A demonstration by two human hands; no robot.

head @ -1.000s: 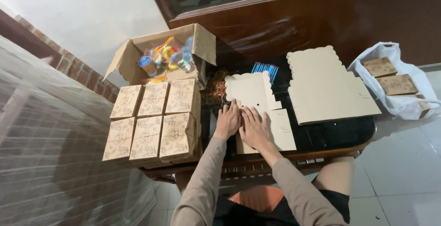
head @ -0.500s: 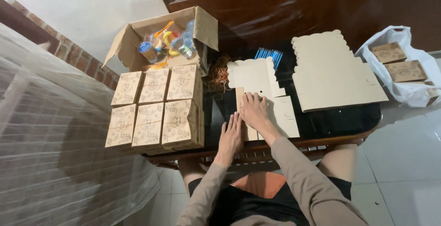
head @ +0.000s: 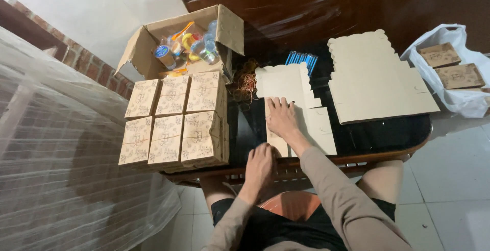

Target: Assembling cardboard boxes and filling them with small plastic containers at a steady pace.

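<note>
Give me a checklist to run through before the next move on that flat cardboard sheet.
1. Right hand flat on the cardboard sheet: ok.
2. Left hand on the sheet: not ok, it rests at the table edge.
3. Sheet fully on the table: ok.
4. Stack of flat sheets clear of the hands: ok.
5. Finished boxes grouped apart from the sheet: ok.
6. Rubber bands within reach: ok, beside the sheet.
</note>
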